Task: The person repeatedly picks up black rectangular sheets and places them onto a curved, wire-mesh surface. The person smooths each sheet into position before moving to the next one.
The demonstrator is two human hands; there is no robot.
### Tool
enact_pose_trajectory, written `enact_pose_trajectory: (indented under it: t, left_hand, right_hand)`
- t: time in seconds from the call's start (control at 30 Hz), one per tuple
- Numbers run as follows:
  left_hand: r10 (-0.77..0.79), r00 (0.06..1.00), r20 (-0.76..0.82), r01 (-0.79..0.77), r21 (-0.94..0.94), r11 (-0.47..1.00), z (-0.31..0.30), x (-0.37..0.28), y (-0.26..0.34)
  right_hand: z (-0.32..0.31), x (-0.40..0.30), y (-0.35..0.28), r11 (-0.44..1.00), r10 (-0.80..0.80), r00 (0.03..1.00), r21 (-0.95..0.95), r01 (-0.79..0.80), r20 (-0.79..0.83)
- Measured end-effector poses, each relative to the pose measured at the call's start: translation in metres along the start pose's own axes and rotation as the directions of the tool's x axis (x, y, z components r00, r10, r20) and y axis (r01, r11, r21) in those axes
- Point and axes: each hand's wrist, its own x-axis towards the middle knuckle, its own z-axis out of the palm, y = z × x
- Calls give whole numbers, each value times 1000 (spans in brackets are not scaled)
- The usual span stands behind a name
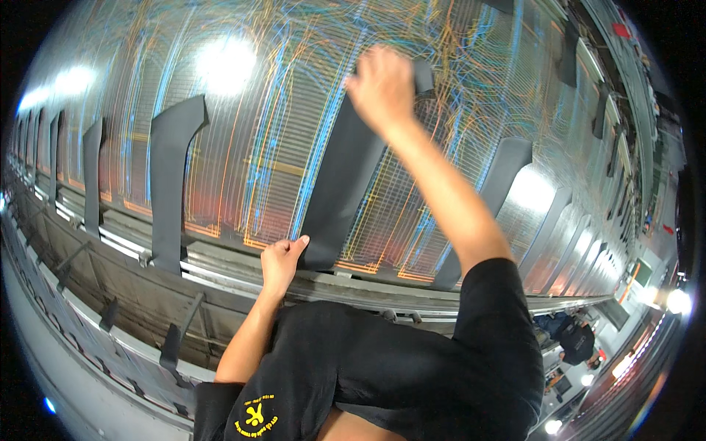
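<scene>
A long dark grey sheet piece (347,176) with a curved far end lies on a glossy table surface (276,204) covered in fine coloured lines. My right hand (383,85), blurred, is spread palm down over its far part; the tip of the piece shows to the right of the hand. Near the table's front edge is my left hand (280,262), fingers curled, its thumb at the near left corner of the same piece. Whether the left fingers grip the piece is hidden.
Similar grey pieces (171,171) lie in a row to the left, and others (504,171) to the right. A metal rail (226,279) runs along the front edge. More pieces (571,52) hang over the far edge. A person in dark clothing (576,342) is at the far right.
</scene>
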Motion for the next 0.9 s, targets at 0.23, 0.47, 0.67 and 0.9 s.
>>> enact_pose_trajectory:
  t: [0.23, 0.47, 0.67, 0.9]
  left_hand:
    - [-57, 998, 19, 56, 6, 998, -4, -2, 11]
    - [-45, 999, 4, 44, 31, 999, -4, -6, 9]
    - [71, 997, 27, -75, 179, 981, -3, -5, 1]
    - [241, 969, 46, -230, 512, 828, -12, -22, -21]
  right_hand:
    - [36, -92, -11, 950, -252, 947, 235, 204, 197]
    - [52, -15, 100, 944, 322, 944, -98, -314, 69]
    - [27, -91, -47, 993, 87, 986, 72, -98, 139]
    - [-7, -251, -161, 955, -102, 970, 294, 34, 219]
